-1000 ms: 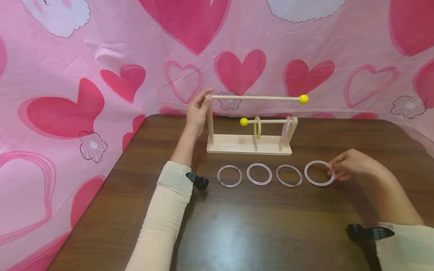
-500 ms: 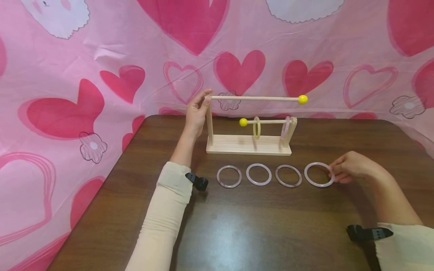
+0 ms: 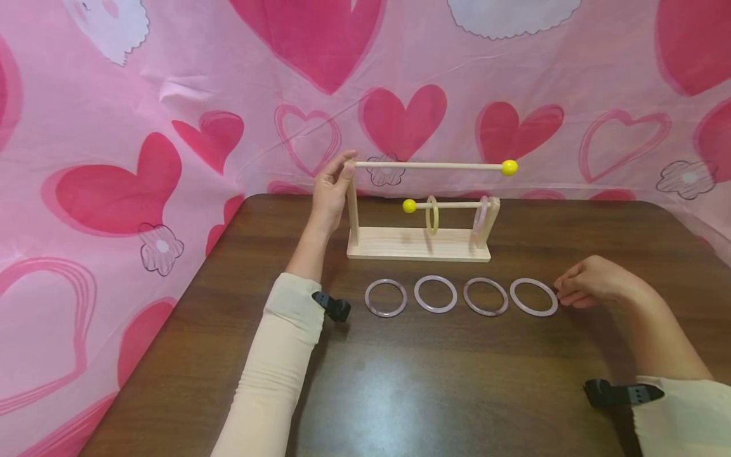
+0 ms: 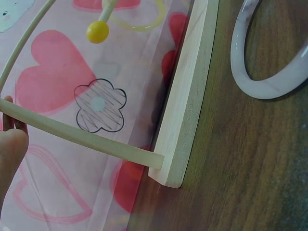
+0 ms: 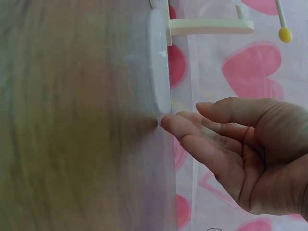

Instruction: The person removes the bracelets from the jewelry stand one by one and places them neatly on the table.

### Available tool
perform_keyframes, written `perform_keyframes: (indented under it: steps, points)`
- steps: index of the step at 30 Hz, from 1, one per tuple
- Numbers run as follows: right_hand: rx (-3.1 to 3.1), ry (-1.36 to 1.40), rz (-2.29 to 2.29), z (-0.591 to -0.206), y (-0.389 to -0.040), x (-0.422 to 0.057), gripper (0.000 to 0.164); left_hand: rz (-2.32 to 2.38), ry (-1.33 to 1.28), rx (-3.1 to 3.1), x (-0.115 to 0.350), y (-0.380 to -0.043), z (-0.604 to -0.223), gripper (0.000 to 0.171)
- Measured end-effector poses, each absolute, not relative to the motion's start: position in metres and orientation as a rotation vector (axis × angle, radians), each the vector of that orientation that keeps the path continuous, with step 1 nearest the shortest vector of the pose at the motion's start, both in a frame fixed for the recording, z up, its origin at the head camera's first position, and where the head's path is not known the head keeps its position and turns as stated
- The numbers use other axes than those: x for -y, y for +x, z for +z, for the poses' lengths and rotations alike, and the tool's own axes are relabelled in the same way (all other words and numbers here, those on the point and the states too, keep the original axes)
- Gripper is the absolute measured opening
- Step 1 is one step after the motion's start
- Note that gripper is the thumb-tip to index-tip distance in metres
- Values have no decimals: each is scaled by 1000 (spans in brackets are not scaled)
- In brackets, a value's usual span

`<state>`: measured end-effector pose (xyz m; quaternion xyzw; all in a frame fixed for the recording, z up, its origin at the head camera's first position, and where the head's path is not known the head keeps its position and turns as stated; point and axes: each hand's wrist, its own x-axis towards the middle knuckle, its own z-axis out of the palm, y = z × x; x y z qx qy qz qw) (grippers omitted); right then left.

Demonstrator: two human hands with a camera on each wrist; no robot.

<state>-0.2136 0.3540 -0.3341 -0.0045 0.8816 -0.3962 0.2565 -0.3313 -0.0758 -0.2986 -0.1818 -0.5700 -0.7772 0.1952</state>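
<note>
My left hand (image 3: 331,193) grips the top of the tall left post of a wooden bangle stand (image 3: 419,244), thumb in front and fingers behind. On the stand's lower rod hang a yellow bangle (image 3: 432,216) and a pale pink bangle (image 3: 481,214). In front of it several pale lilac bangles lie flat in a row. My right hand (image 3: 594,281) is beside the rightmost bangle (image 3: 533,297), fingertips right at its outer edge. In the right wrist view the thumb stands apart from the loosely bent fingers (image 5: 211,156), with nothing between them.
The stand's upper rod (image 3: 428,165) ends in a yellow ball at the right. Lilac bangles (image 3: 386,298) lie close in front of the base on the brown wooden table (image 3: 365,387). A pink heart-patterned cloth (image 3: 228,63) hangs right behind the table.
The rightmost bangle, held slightly raised by my right fingers before, now lies flat on the table, released. The left hand keeps its grip on the post.
</note>
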Motion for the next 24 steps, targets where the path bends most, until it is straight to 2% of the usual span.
perform_keyframes:
  steps: [24]
  points:
    - [-2500, -73, -1063, -323, -222, -330, 34, -2172, -552, 1568, 76, -333, -300, 28]
